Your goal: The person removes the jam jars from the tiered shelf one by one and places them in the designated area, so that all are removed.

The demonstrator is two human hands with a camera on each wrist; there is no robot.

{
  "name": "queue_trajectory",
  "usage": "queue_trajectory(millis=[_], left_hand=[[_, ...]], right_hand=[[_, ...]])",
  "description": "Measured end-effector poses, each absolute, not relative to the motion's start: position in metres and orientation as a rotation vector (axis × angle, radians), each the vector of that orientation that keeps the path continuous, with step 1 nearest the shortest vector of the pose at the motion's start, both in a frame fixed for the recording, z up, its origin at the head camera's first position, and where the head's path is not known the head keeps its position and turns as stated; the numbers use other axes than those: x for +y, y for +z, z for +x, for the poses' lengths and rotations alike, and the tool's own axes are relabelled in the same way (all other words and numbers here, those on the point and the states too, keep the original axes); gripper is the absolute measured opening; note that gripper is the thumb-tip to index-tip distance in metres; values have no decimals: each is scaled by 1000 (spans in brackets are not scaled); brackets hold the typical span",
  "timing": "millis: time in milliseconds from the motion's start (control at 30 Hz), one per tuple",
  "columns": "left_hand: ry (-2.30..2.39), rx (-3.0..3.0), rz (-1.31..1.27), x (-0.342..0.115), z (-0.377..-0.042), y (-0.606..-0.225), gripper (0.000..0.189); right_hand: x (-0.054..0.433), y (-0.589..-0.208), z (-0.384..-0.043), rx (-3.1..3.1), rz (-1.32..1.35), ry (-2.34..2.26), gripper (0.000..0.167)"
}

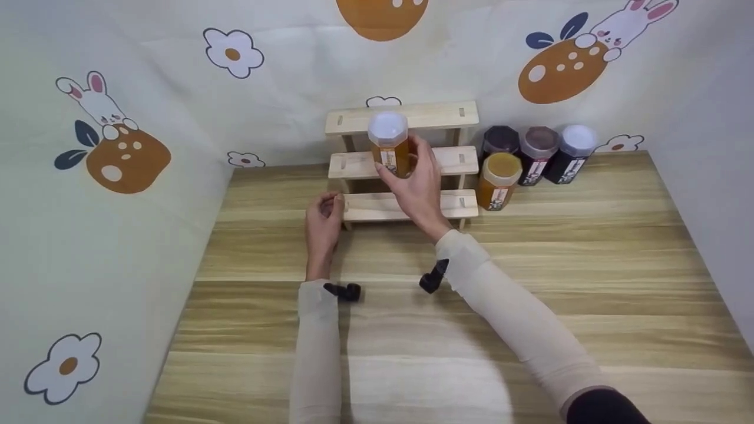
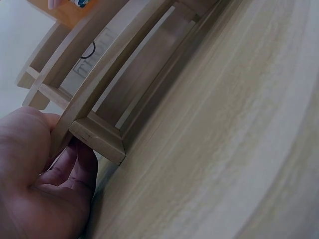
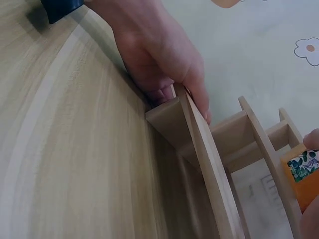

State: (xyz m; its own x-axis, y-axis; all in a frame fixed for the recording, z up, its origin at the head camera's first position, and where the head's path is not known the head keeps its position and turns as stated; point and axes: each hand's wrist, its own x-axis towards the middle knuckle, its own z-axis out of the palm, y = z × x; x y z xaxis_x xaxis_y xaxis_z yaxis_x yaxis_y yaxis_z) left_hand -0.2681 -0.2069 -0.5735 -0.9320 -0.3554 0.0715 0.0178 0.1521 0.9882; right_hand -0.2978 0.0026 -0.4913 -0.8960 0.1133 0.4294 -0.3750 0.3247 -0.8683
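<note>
A three-tier wooden step shelf (image 1: 377, 205) stands against the back wall. My right hand (image 1: 421, 189) grips an amber jar (image 1: 389, 141) with a whitish lid, thumb on one side and fingers on the other. Upright, the jar overlaps the middle tier in the head view; in the right wrist view only part of its orange side and patterned label (image 3: 303, 165) show. At the lowest tier's left end, my left hand (image 1: 323, 227) holds the board, its thumb above and curled fingers below, as the left wrist view shows.
Right of the shelf stand a yellow-lidded amber jar (image 1: 499, 182) and several dark jars (image 1: 533, 156), grouped close together. The wood-grain table (image 1: 589, 282) meets a patterned cloth wall (image 1: 294, 76) at the back, with more walls left and right.
</note>
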Motion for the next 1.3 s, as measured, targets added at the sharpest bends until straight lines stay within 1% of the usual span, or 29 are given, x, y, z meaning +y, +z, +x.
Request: queue_trajectory(millis=[367, 633, 900, 1167, 1300], left_hand=[[-1824, -2149, 290, -207, -269, -574, 30], [-1829, -2152, 311, -206, -268, -576, 30], [-1853, -2151, 321, -207, -267, -576, 31], [-1855, -2135, 302, -207, -266, -576, 30], [-1863, -2127, 297, -206, -267, -576, 30]], right_hand=[[32, -495, -279, -2076, 181, 1681, 76], [71, -506, -269, -1992, 161, 1650, 76], [109, -514, -255, -1925, 92, 1645, 81], [146, -503, -245, -1922, 84, 1698, 76], [165, -496, -240, -1926, 60, 1684, 78]])
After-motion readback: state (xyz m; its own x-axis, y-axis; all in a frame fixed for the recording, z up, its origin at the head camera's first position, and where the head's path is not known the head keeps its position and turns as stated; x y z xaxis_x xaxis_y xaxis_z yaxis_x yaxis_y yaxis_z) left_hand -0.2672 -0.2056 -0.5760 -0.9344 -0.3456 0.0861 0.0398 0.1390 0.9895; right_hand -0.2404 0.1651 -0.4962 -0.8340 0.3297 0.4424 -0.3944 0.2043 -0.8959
